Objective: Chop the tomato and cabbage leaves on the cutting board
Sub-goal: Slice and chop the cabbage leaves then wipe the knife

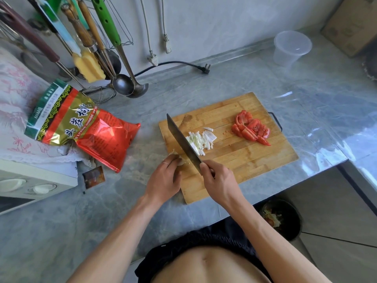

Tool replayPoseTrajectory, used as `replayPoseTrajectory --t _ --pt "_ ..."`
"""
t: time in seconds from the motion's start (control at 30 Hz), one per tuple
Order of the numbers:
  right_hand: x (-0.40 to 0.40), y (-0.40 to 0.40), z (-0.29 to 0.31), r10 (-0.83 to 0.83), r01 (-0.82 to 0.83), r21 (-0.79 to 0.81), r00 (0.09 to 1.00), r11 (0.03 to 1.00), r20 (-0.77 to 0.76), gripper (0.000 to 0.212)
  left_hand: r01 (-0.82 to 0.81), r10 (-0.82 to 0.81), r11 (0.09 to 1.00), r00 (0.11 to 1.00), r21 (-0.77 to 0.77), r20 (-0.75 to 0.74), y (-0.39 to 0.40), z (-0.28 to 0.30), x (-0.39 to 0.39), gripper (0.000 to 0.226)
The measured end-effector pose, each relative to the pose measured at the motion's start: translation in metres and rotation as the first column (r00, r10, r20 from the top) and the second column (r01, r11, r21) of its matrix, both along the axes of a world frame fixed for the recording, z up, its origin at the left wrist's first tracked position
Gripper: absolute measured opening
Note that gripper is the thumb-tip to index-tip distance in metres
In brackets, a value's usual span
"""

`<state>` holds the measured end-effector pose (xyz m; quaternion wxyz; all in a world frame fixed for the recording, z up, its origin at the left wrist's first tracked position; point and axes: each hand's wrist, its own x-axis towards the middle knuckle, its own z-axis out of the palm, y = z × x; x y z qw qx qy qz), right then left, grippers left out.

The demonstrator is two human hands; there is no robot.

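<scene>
Looking at where you're at, I'd say you're well past halfway. The tomato (252, 128) is already cut into chunky red wedges, piled near the far right corner of the cutting board (244, 160). A small heap of chopped cabbage (201, 140), pale white-green strips, sits in the middle of the board just right of the blade.

What's left seems to be the last bit of cabbage leaf (177, 158). Your left hand (165, 180) pins it down at the board's left edge, fingers curled onto it, though most of it is hidden so I can't tell how much remains. Your right hand (218, 180) has its fingers clamped round the handle of the cleaver (183, 141), blade running away from you, between the held leaf and the cut strips.

The strips look fairly even and thin, mostly stem. The board lies on the grey worktop (204, 82), with a red and gold packet (81, 127) to its left.
</scene>
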<state>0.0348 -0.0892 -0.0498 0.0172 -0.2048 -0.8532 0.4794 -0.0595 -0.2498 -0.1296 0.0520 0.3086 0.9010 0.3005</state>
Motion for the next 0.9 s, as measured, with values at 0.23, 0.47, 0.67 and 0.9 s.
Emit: replayPoseTrajectory --t 0.23,0.47,0.67,0.9 --pt "0.015 -0.004 0.008 0.061 -0.06 0.035 0.998 0.998 -0.031 0.044 -0.031 0.03 0.999 0.999 -0.015 -0.044 -0.005 -0.006 0.006 0.039" --pt "0.014 -0.01 0.007 0.096 -0.095 0.051 0.995 0.994 -0.017 0.042 -0.001 -0.004 0.997 0.998 -0.072 -0.067 -0.007 -0.007 0.003 0.042" --pt "0.013 -0.014 -0.003 0.097 -0.1 0.097 0.995 0.99 0.038 0.034 0.009 -0.011 0.999 0.999 -0.05 -0.039 -0.006 -0.004 0.0 0.035" --pt "-0.005 -0.026 -0.003 0.082 -0.088 0.104 0.995 0.991 0.054 0.032 -0.019 0.019 0.997 1.0 -0.068 -0.009 -0.001 -0.001 0.002 0.038"
